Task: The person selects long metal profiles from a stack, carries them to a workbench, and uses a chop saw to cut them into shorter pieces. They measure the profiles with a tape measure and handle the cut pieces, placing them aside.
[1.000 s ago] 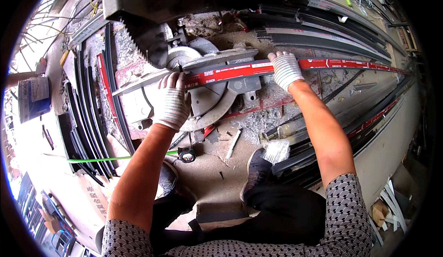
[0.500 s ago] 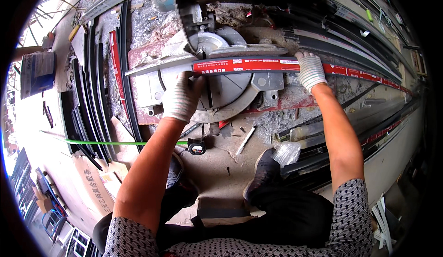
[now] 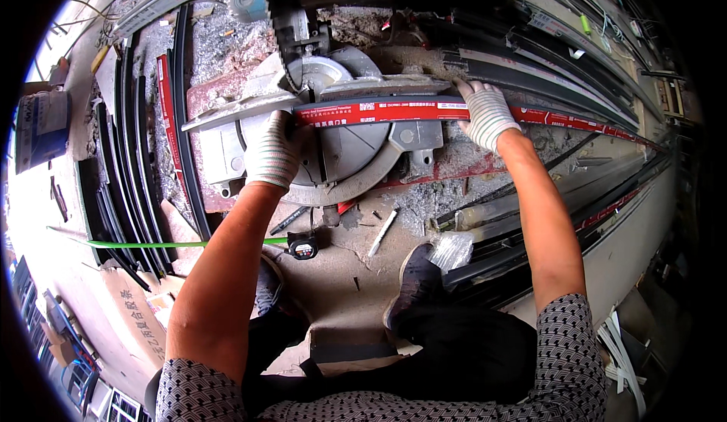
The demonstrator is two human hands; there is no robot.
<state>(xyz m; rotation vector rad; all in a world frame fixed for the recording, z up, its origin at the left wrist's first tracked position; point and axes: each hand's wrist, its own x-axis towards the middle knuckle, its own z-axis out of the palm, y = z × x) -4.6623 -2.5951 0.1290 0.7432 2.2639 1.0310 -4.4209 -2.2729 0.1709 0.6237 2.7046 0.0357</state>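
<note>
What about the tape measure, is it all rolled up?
No, the tape measure has its green strip stretched out leftward.

Glare at left, dark curved rim

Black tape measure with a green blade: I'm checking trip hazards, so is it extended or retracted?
Extended: its green blade runs left from the black case across long dark profiles.

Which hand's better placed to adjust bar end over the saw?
Probably left: the left hand is at that end, over the saw; the right hand lies across the bar farther along.
</note>
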